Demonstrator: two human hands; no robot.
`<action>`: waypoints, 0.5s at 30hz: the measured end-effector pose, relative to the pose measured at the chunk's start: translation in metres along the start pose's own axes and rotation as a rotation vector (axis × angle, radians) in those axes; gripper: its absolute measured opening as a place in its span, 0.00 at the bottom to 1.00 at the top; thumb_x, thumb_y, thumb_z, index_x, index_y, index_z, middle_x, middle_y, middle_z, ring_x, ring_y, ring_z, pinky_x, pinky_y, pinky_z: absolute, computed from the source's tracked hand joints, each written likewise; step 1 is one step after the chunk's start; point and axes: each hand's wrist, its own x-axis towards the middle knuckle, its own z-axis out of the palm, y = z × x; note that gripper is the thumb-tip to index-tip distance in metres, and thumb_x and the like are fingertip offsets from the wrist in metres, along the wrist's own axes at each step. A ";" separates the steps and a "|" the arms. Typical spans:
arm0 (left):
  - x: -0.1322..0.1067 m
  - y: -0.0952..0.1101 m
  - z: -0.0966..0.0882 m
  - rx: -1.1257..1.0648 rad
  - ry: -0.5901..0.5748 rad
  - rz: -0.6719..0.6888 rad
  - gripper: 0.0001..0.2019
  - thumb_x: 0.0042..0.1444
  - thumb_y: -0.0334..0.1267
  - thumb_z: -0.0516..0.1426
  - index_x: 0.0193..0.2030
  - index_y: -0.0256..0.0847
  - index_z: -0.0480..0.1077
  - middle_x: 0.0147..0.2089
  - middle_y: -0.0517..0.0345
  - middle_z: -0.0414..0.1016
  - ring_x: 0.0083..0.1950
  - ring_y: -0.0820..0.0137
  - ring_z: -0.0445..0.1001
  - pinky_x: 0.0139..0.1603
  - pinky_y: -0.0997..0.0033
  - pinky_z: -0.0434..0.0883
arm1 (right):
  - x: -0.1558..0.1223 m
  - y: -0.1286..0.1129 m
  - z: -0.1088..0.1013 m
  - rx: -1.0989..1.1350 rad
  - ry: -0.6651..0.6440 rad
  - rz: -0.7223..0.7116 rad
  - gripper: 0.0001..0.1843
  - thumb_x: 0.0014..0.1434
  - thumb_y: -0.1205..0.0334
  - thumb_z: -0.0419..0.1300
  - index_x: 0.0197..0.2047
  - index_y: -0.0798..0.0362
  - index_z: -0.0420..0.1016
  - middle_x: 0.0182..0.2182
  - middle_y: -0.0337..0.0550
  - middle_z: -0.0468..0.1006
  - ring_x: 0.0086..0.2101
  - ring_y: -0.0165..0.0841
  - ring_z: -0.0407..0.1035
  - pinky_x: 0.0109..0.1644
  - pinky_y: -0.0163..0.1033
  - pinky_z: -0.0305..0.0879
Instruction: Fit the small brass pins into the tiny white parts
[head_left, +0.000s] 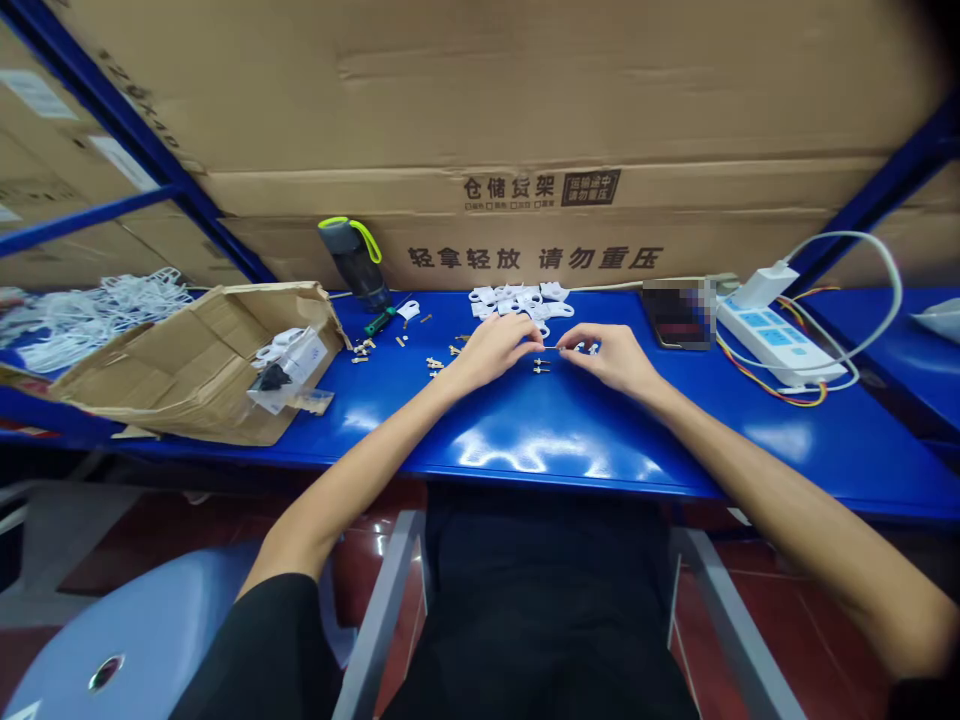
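Observation:
Over the blue table, my left hand (496,350) and my right hand (611,357) face each other with fingertips pinched. A small thin pin-like piece (551,348) spans the gap between them, held at both ends; its exact kind is too small to make out. Just below it lie a couple of small pale pieces with metal pins (541,367). Behind my left hand is a heap of flat white plastic parts with round holes (517,298). More small brass-coloured fittings (435,366) are scattered left of my left hand, partly hidden by it.
An open cardboard box (187,370) holding bagged parts stands at left, beside a pile of white cords (112,310). A dark bottle (354,262) and a green-handled screwdriver (381,320) are at the back. A phone (679,315) and a power strip (780,340) with loose cables lie right.

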 end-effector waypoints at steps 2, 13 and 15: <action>-0.002 0.002 0.005 0.010 0.010 -0.008 0.10 0.75 0.43 0.55 0.46 0.42 0.76 0.51 0.51 0.81 0.55 0.60 0.76 0.56 0.60 0.66 | 0.000 0.001 0.001 0.023 -0.001 0.001 0.10 0.62 0.55 0.63 0.40 0.49 0.86 0.38 0.43 0.88 0.40 0.42 0.80 0.48 0.46 0.73; -0.009 0.006 0.014 -0.018 0.040 -0.067 0.11 0.76 0.43 0.54 0.47 0.42 0.75 0.53 0.52 0.80 0.54 0.61 0.76 0.56 0.60 0.64 | -0.001 0.001 0.008 0.053 0.008 0.018 0.10 0.61 0.53 0.66 0.38 0.49 0.84 0.35 0.43 0.86 0.37 0.41 0.79 0.46 0.46 0.73; -0.009 0.006 0.014 -0.017 0.042 -0.068 0.10 0.76 0.43 0.54 0.47 0.42 0.75 0.52 0.52 0.80 0.54 0.60 0.76 0.56 0.60 0.64 | -0.001 0.001 0.008 0.054 0.009 0.018 0.10 0.60 0.52 0.66 0.38 0.49 0.84 0.35 0.42 0.86 0.37 0.41 0.79 0.45 0.46 0.72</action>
